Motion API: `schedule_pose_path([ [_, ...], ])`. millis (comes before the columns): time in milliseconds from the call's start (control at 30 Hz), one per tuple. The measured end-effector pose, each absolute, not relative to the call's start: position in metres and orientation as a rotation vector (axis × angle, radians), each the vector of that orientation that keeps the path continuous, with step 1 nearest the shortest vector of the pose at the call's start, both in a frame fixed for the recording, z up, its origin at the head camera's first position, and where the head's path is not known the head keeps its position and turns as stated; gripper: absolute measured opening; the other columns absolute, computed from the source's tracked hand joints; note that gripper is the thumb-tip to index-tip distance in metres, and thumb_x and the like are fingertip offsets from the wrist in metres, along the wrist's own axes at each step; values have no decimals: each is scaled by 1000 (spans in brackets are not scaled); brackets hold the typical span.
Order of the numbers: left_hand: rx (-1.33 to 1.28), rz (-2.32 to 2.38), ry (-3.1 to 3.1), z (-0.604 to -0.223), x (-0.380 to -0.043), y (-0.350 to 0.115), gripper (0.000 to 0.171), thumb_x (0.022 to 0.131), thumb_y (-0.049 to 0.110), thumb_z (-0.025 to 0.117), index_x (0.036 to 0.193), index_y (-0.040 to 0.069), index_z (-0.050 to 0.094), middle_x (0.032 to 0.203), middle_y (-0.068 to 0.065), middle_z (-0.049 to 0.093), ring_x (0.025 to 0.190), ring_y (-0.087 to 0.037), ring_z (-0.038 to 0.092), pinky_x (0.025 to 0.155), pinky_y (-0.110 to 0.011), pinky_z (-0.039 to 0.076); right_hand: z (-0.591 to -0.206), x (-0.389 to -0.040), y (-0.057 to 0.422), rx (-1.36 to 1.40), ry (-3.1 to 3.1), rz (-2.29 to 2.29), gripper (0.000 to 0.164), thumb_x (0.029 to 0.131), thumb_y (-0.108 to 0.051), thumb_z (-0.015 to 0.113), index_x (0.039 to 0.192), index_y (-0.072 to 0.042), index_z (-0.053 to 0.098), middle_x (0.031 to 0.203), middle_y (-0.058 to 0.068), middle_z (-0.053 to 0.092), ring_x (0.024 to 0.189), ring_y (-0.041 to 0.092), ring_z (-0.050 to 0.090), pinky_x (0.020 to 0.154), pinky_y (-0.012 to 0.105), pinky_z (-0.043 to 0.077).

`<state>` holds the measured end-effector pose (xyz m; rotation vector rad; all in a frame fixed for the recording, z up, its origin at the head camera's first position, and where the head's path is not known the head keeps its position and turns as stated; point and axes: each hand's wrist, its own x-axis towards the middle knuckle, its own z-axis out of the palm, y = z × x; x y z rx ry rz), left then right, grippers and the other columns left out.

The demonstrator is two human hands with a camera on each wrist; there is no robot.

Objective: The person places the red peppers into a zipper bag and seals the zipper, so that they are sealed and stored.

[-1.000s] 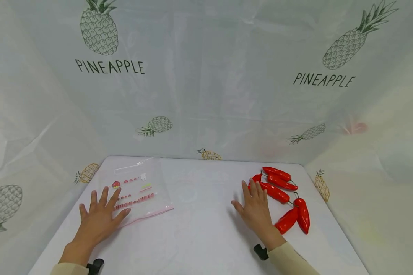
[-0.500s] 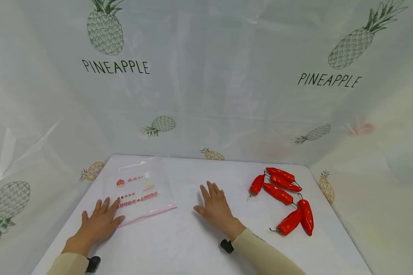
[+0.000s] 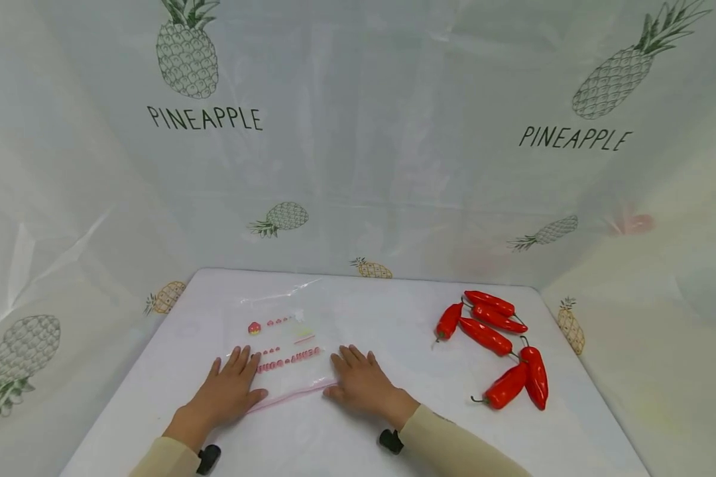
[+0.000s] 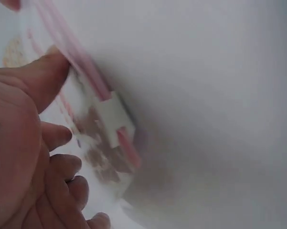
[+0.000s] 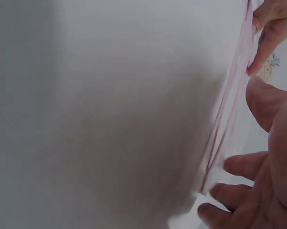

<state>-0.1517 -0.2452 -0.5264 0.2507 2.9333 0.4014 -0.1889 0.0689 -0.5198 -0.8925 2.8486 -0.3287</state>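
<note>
A clear plastic zip bag [image 3: 289,381] with pink printing lies flat on the white table, its pink zip strip along the near edge. My left hand [image 3: 225,391] rests on the bag's left side with fingers spread. At the bag's right near corner, my right hand [image 3: 366,387] lies with fingers straight, touching or just beside the edge. In the left wrist view my thumb [image 4: 50,76] is against the zip strip, close to a white slider [image 4: 115,119]. The right wrist view has my right thumb [image 5: 262,102] beside the pink strip [image 5: 224,114]; exact contact cannot be told.
Several red peppers lie on the right of the white table [image 3: 406,324], including one pepper [image 3: 506,386] nearest the front and another pepper [image 3: 449,322] farther left. A white pineapple-print curtain [image 3: 382,165] encloses the table at the back and sides.
My right hand has moved left from the peppers to the bag's right side. The bag has shifted to the right along with my left hand.
</note>
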Motion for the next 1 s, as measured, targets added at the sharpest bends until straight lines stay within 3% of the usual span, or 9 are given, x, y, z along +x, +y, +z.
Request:
schedule_pose_path([
  [233, 296, 456, 2898, -526, -146, -201, 89, 96, 51, 73, 156, -8, 42, 166, -32, 32, 156, -51, 27, 126, -71, 21, -520, -178, 113, -849, 2815, -323, 74, 106, -57, 54, 158, -5, 46, 166, 14, 42, 156, 39, 35, 122, 71, 31],
  [433, 362, 454, 2888, -523, -138, -170, 85, 98, 49, 72, 154, -9, 44, 165, -32, 34, 156, -50, 27, 125, -70, 24, -525, -189, 141, -797, 2856, -361, 74, 107, -56, 50, 158, -3, 45, 166, 15, 43, 157, 42, 33, 123, 75, 26],
  [600, 577, 447, 2889, -524, -133, -154, 83, 94, 49, 76, 152, -5, 50, 166, -27, 36, 157, -46, 29, 125, -70, 26, -528, -204, 156, -708, 2901, -355, 68, 109, -50, 51, 159, -5, 44, 167, 15, 41, 158, 43, 30, 124, 75, 23],
  [833, 786, 393, 2878, -530, -133, -140, 94, 88, 65, 75, 161, 13, 44, 168, -22, 35, 158, -47, 27, 124, -73, 25, -529, -203, 157, -668, 2941, -336, 67, 107, -51, 55, 158, -8, 48, 167, 19, 40, 156, 47, 31, 123, 76, 24],
  [1000, 694, 421, 2933, -531, -130, -128, 102, 85, 70, 73, 159, 7, 45, 165, -32, 35, 153, -56, 30, 120, -79, 23, -526, -175, 150, -747, 2908, -356, 68, 105, -54, 57, 155, -9, 51, 165, 17, 44, 155, 44, 35, 121, 75, 29],
])
